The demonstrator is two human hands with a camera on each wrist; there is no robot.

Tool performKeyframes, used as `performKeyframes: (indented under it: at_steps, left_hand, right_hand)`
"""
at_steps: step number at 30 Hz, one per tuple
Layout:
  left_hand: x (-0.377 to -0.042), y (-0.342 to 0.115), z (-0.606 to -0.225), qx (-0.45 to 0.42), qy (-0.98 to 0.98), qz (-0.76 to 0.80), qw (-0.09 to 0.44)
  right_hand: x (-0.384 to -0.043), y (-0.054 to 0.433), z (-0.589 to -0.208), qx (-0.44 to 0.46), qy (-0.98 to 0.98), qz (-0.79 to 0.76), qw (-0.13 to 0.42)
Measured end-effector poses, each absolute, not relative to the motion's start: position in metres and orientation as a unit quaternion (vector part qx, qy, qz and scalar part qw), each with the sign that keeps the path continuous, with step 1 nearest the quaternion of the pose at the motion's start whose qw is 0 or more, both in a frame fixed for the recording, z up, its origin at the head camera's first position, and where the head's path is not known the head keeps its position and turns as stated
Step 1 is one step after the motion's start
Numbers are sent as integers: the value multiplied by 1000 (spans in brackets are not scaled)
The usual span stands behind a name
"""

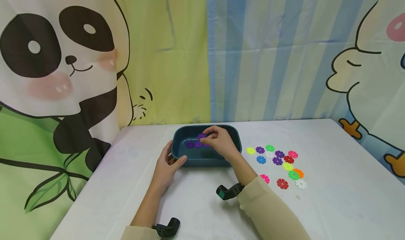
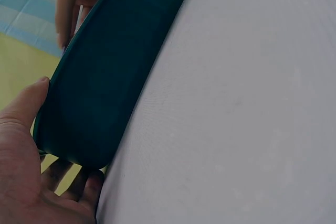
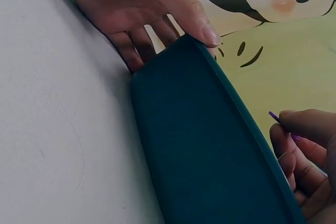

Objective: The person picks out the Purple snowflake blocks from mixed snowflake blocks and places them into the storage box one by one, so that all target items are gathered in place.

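Beside one dark teal rectangular tray [image 1: 202, 162], I am remotely counting fifteen notched discs [image 1: 282, 183]: three purple [image 1: 277, 161], one blue [image 1: 261, 159], one orange [image 1: 300, 173], two each yellow [image 1: 251, 150], green [image 1: 293, 175], white [image 1: 301, 184], pink [image 1: 293, 154] and red [image 1: 289, 159]. At least four more purple and two bare hands [image 1: 169, 161] are showing at the tray.

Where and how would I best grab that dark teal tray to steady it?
Probably at the short left end of the tray, coming from the left: thumb on the rim, fingers against the outer wall, as the left hand does. The raised rim gives an edge to hold, and this side leaves room for the right hand holding a purple disc over the inside.
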State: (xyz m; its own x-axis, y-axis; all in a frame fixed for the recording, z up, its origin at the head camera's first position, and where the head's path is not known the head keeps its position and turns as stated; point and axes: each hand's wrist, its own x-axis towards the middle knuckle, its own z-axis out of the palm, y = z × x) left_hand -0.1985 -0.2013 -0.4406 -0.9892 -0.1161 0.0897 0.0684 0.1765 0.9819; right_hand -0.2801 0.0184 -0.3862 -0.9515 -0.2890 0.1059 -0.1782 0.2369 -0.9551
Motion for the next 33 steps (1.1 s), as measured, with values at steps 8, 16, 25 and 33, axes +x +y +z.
performKeyframes:
  at_steps: [8, 16, 25, 33]
  left_hand:
    - [-200, -201, -440, 14, -763, -642, 75]
    - [-199, -199, -440, 15, -758, -647, 75]
    - [-199, -200, -440, 18, -763, -642, 79]
    - [-200, -201, -442, 14, -758, -647, 77]
  right_hand:
    - [-283, 7, -385, -150, 797, -582, 66]
    - [-286, -3, -386, -153, 816, -549, 96]
    - [-292, -16, -388, -167, 838, -505, 123]
    - [-300, -26, -395, -204, 878, -409, 144]
